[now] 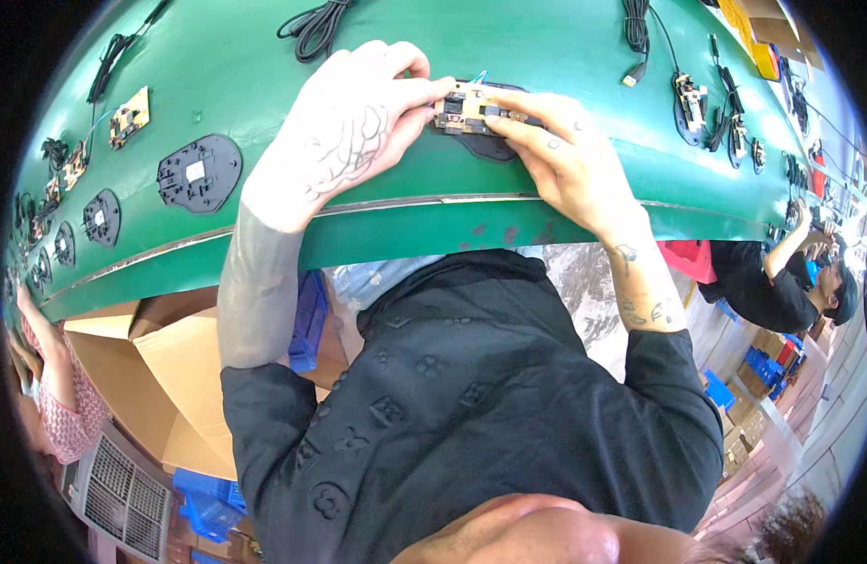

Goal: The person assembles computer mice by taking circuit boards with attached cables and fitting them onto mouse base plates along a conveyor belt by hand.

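Note:
Both my hands meet at a small tan circuit board [467,105] with dark components, directly over a black plastic mouse base [491,148]. My left hand [353,127] pinches the board's left edge between thumb and fingers. From the other side, my right hand [570,155] has its fingertips closed on the board's right part. A bit of blue wire [480,77] sticks up behind the board. Whether the board is seated in the base or only rests on it, I cannot tell, since my fingers cover part of both.
Left on the green work surface [377,221] lie another mouse base [200,174] and a circuit board [130,117]. Coiled black cables [319,30] lie at the back; bases with boards [689,105] are on the right. Cardboard boxes [179,376] stand below. Other people work at both sides.

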A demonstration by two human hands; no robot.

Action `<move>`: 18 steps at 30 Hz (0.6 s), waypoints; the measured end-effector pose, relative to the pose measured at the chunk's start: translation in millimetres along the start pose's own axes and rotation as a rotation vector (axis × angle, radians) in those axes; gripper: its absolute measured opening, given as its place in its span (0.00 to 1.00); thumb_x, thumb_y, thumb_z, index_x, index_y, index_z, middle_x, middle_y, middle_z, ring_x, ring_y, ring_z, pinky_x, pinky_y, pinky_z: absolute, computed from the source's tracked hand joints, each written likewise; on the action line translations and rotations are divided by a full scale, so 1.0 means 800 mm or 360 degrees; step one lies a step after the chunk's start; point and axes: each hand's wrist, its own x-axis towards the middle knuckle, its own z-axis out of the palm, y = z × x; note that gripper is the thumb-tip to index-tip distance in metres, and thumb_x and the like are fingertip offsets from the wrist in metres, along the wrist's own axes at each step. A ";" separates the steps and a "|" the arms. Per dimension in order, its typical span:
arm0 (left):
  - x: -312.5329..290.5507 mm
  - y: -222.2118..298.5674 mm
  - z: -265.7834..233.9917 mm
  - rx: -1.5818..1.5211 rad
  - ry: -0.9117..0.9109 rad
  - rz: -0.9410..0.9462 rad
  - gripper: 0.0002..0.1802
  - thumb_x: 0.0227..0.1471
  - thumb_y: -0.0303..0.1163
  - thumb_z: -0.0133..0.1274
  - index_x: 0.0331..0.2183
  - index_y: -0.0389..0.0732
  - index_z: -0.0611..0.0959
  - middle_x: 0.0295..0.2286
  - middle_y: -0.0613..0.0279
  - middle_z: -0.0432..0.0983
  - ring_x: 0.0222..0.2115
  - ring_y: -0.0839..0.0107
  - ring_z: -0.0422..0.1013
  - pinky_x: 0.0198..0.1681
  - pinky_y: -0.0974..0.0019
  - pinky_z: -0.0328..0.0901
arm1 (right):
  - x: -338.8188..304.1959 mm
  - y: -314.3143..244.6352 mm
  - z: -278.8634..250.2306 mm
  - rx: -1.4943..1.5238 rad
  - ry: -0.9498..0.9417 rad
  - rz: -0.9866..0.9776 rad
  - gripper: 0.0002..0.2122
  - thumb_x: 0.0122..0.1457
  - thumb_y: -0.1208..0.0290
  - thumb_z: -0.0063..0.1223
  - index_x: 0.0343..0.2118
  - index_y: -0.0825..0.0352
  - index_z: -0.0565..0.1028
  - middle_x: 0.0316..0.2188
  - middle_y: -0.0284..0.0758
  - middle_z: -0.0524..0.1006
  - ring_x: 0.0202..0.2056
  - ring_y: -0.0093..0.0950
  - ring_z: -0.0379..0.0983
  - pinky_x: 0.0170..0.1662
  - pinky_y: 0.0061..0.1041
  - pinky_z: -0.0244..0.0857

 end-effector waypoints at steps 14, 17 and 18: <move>-0.003 0.020 -0.005 0.0213 -0.0099 0.0027 0.25 0.46 0.34 0.62 0.48 0.43 0.78 0.40 0.62 0.70 0.39 0.63 0.69 0.41 0.62 0.66 | -0.002 0.019 -0.011 -0.0480 -0.0093 -0.0169 0.15 0.52 0.73 0.61 0.44 0.53 0.81 0.49 0.31 0.79 0.51 0.32 0.74 0.53 0.35 0.68; 0.001 0.018 0.002 0.0151 -0.0120 -0.0030 0.24 0.47 0.37 0.63 0.46 0.42 0.78 0.38 0.61 0.70 0.39 0.61 0.69 0.41 0.61 0.66 | 0.000 0.018 -0.007 -0.0487 -0.0056 -0.0108 0.12 0.53 0.71 0.61 0.42 0.53 0.81 0.50 0.28 0.79 0.50 0.31 0.74 0.52 0.36 0.67; 0.002 0.019 0.003 0.0157 -0.0118 -0.0025 0.24 0.47 0.37 0.63 0.46 0.42 0.78 0.38 0.61 0.70 0.39 0.61 0.69 0.41 0.61 0.66 | 0.001 0.019 -0.007 -0.0495 -0.0036 -0.0110 0.12 0.53 0.71 0.61 0.41 0.52 0.81 0.50 0.27 0.79 0.50 0.32 0.74 0.52 0.36 0.67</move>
